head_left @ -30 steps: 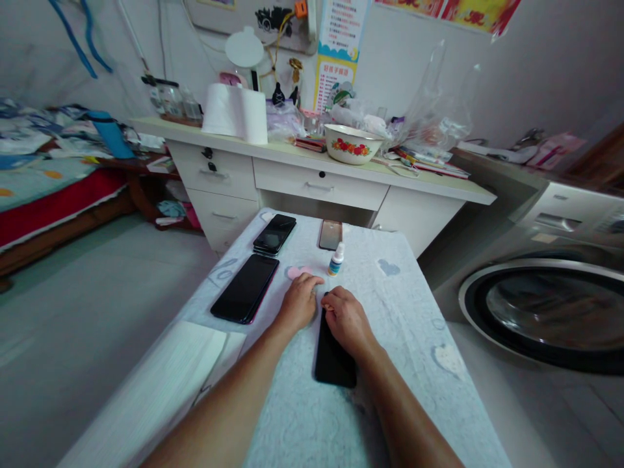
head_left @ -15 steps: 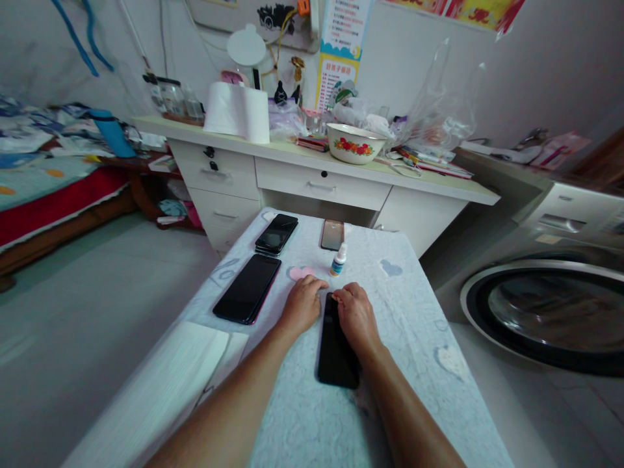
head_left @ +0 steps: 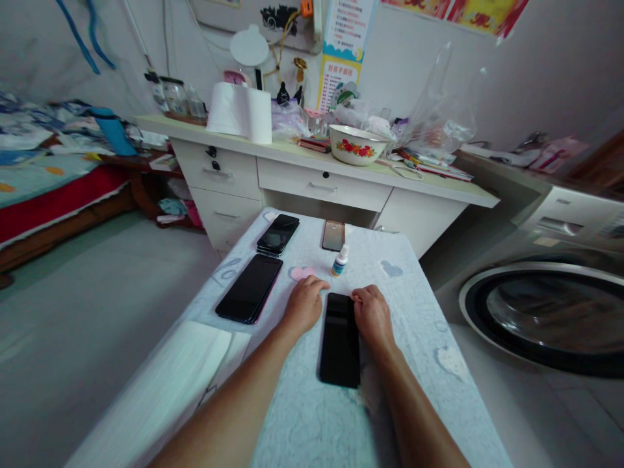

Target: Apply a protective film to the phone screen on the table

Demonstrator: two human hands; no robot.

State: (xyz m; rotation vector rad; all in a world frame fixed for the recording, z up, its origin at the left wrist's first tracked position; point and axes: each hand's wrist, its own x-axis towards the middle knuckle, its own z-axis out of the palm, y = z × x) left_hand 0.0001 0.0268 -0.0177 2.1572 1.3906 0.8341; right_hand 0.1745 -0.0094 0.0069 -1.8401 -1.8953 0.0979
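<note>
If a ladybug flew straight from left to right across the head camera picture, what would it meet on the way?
Blue bottle → dark phone with a pinkish edge → left hand → black phone between the hands → right hand → round washing machine door.

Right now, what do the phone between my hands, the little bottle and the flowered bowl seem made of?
Phone: probably glass-faced, glossy black with reflections. Bottle: likely plastic, smooth white top. Bowl: enamelled metal or ceramic, I can't tell which; smooth, pale, shiny.
</note>
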